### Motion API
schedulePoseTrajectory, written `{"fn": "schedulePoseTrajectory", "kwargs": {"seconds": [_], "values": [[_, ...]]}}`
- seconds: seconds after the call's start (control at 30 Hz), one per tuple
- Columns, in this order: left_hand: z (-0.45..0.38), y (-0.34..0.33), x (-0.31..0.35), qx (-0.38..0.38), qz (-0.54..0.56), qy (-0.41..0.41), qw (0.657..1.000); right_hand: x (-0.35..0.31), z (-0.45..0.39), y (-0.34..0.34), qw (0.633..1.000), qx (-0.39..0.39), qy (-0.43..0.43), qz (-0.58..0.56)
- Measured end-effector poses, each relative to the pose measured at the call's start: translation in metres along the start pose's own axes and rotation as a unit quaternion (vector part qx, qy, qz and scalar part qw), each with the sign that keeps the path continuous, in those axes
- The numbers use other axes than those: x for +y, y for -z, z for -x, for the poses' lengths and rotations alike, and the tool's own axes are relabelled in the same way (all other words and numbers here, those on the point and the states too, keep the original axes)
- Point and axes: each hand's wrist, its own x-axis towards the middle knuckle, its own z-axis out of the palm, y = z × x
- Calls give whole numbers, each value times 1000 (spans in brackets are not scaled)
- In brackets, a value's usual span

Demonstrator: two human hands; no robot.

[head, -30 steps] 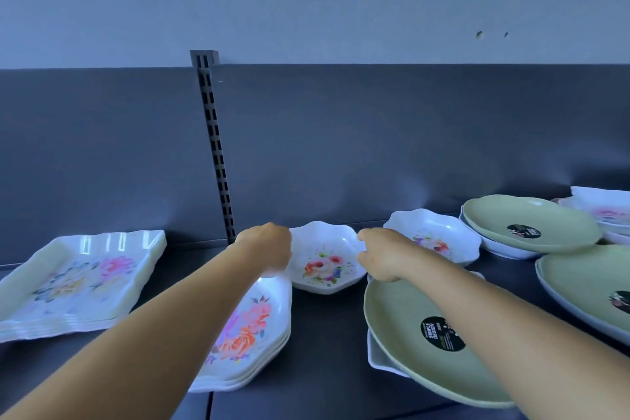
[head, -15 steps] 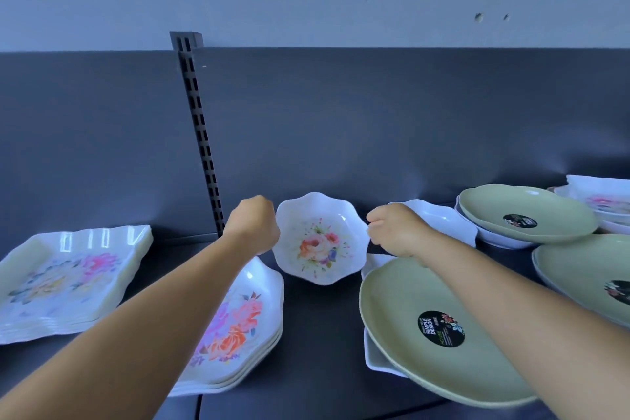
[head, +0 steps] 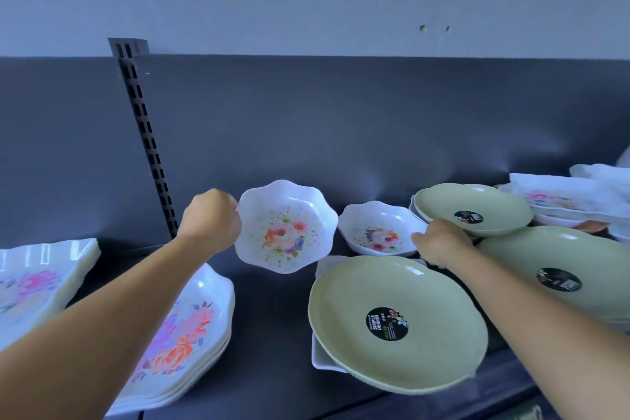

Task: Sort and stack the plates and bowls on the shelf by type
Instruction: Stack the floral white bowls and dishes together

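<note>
Above the shelf [head: 272,310], left hand [head: 211,220] fisted on tilted floral bowl [head: 285,227].

This is looking like a shop — a dark display shelf [head: 272,317] is running across the lower frame, backed by a slotted metal upright [head: 146,136] at centre left. Green plates [head: 395,324] are still wearing round product labels [head: 387,323], and matching floral dishes [head: 177,341] are sitting in multiples.

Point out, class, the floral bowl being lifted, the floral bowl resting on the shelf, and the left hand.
Lifted floral bowl [head: 285,228]: head view, its flower print.
Resting floral bowl [head: 381,235]: head view, its inner floor.
Left hand [head: 211,216]: head view, its back.
</note>
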Motion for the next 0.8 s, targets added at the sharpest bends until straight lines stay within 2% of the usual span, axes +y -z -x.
{"fn": "schedulePoseTrajectory", "kwargs": {"seconds": [0.13,0.3,0.57,0.8], "values": [[6,2,-2,-1,36,18,999,2,-11,-8,990,-32,-25,-138],[18,14,7,1,70,48,996,6,-13,-8,976,-32,-39,-210],[37,35,16,14,93,63,994,-3,-2,13,966,-34,-8,-257],[60,65,-12,36,97,99,990,-29,24,31,957,-42,56,-282]]}}
